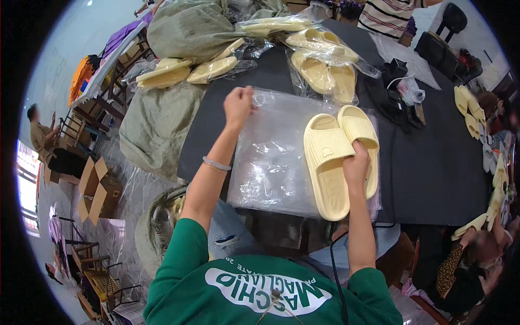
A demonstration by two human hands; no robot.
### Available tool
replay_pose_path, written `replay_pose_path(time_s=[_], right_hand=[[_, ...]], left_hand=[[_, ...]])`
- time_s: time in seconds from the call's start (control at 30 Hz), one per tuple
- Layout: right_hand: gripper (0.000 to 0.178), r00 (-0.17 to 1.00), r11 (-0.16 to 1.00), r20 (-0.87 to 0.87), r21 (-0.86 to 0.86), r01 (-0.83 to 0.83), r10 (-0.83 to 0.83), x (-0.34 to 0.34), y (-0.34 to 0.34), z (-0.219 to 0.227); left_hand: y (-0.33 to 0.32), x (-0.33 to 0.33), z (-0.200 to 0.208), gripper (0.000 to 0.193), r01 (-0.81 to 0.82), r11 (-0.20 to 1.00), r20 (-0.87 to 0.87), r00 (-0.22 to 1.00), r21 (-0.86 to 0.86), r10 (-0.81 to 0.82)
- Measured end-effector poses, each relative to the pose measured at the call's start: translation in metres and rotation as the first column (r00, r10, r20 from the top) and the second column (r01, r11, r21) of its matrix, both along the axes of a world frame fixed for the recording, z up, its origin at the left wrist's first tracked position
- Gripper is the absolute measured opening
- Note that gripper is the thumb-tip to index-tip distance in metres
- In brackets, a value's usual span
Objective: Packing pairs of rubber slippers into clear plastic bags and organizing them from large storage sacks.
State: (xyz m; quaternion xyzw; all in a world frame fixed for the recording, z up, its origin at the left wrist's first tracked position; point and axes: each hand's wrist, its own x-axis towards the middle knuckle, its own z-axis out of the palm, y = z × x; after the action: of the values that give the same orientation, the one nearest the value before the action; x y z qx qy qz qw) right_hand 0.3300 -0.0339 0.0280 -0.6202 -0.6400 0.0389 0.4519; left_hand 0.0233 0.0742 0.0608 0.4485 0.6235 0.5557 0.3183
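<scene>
My right hand (356, 165) grips a pair of pale yellow slide sandals (330, 189) by their inner edges, toes pointing away from me. The slides are held over the right part of a stack of clear plastic bags (271, 157) on the dark table. At the far left corner of the bags, my left hand (238, 107) is closed with its fingertips at the bag's edge. A translucent bangle sits on my left wrist. Whether the left fingers pinch just the top bag cannot be made out.
Bagged yellow slides (319, 76) lie at the table's far side. Black items and a cable (398, 92) are to their right. Grey-green sacks (162, 122) stand along the left. Loose slides (470, 111) line the right edge, near other people. An opened carton (100, 189) is on the floor.
</scene>
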Motion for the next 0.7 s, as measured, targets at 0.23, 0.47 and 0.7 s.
replay_pose_path(time_s=[0.23,0.47,0.7], right_hand=[[0.032,0.999,0.999,-0.054,-0.054,-0.005,0.002,0.002,0.001,-0.001],[0.03,1.0,0.999,-0.001,-0.041,0.015,-0.015,0.004,0.003,-0.008],[0.024,0.967,0.992,-0.22,0.024,-0.126,0.128,-0.015,-0.026,0.06]], left_hand=[[0.001,-0.011,-0.034,0.025,-0.141,0.989,-0.645,0.753,0.038,0.132],[-0.096,0.01,-0.011,0.067,0.184,0.979,-0.796,0.604,0.091,-0.04],[-0.181,0.012,-0.025,0.064,0.279,0.933,-0.819,0.463,-0.229,-0.34]])
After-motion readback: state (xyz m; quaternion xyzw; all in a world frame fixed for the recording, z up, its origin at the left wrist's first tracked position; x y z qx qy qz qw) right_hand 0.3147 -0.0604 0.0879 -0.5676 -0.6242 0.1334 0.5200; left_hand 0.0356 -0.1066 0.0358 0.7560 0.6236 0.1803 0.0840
